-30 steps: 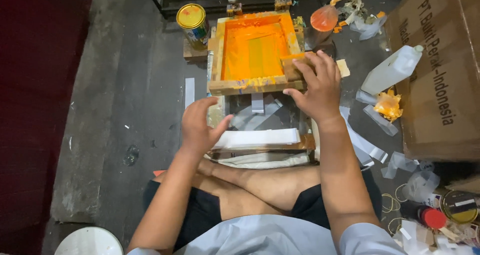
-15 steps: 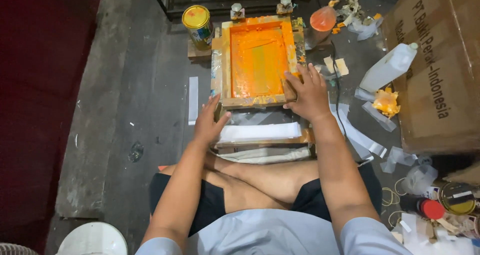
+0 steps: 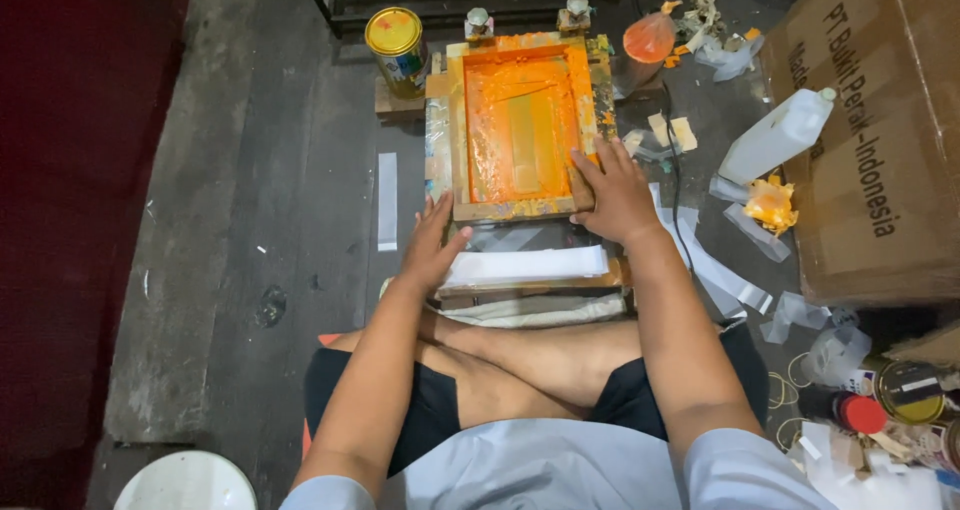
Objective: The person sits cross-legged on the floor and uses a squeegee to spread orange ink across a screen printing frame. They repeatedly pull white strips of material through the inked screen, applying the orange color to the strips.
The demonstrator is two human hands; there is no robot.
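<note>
A wooden screen-printing frame point(image 3: 462, 120) with orange ink across its mesh lies flat on the floor ahead of my crossed legs. My right hand point(image 3: 612, 192) grips the frame's near right corner. My left hand point(image 3: 432, 242) rests flat, fingers apart, just below the frame's near left corner, touching the left end of a stack of white strips point(image 3: 528, 266). The stack sits on a low wooden board point(image 3: 530, 292) between the frame and my legs.
A yellow-lidded tin point(image 3: 396, 46) stands left of the frame, an orange cup point(image 3: 648, 38) to its right. A white plastic jug point(image 3: 776, 138), orange-stained rags point(image 3: 772, 206), loose white strips point(image 3: 712, 268) and a large cardboard box point(image 3: 880, 130) crowd the right. A white bucket point(image 3: 186, 482) sits near left.
The frame, tilted up a second ago, has come down flat. My right hand lowered with it on the near right corner. My left hand shifted onto the strips' left end.
</note>
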